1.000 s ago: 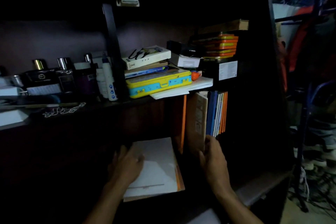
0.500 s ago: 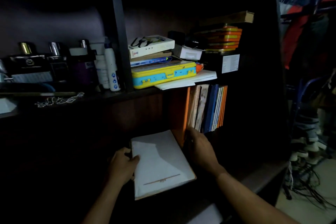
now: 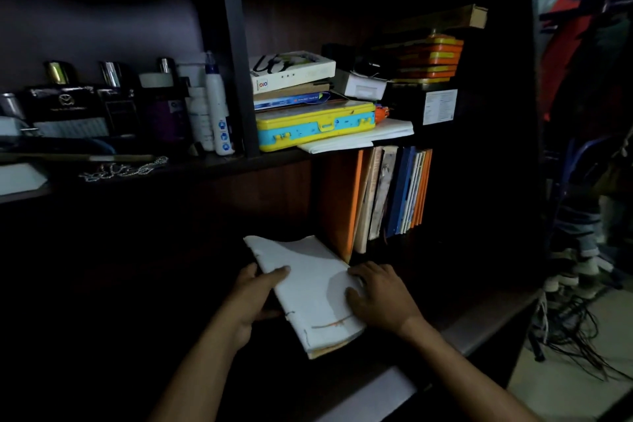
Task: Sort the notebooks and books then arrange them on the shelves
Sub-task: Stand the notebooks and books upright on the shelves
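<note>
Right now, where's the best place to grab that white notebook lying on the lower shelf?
Take the white notebook by its long left edge, where the left hand already wraps it. It lies flat and floppy, far end curling, so support the right edge with the right hand too.

a home bedroom: perfume bottles (image 3: 58,92), shelved books (image 3: 394,195), hanging clothes (image 3: 582,44).
</note>
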The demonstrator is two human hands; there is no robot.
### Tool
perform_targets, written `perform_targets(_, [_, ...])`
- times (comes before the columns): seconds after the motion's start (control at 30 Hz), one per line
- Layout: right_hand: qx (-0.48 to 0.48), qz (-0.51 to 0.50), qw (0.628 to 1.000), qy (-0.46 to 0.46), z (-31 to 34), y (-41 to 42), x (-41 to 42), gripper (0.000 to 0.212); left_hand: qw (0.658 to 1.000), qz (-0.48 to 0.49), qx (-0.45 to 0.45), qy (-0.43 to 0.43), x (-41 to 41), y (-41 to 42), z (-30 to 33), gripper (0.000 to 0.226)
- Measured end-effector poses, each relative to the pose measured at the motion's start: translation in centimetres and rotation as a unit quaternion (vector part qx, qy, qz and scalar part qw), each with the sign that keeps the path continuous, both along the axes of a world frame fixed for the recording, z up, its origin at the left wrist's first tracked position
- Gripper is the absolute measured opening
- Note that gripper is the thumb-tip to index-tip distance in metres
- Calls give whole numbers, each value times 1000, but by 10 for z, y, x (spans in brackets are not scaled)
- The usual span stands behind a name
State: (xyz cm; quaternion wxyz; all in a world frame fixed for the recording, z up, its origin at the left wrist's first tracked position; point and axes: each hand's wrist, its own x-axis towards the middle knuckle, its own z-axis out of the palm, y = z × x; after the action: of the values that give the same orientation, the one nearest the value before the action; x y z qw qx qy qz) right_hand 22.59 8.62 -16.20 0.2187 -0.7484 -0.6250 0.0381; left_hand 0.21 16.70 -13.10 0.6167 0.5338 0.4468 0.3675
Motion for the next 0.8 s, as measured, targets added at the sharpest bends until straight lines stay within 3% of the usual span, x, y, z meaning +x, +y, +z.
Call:
perform_targets(0.13, [-9,13,1000,19,4,-4,-2,66,998,15,51,-39,11,-9,0,53])
perform_targets(0.23, [55,31,993,100,7,-9,-6,68,985,64,116,-108,12,-11,7,58])
perform_targets(0.33, [107,46,973,197,14,-16,-9,78,973,45,176,-142,7,-15,18,61])
perform_targets(0.47, [144,33,972,180,15,-18,-10,77,975,-6,159,-154,2,-21,20,52])
perform_targets(0.67, [180,2,967,181,20,-23,-13,53,987,-48,119,-101,3,-28,12,38])
perform_targets(0.8, [174,-13,969,173,19,-24,-14,53,984,-30,177,-14,2,-25,12,32])
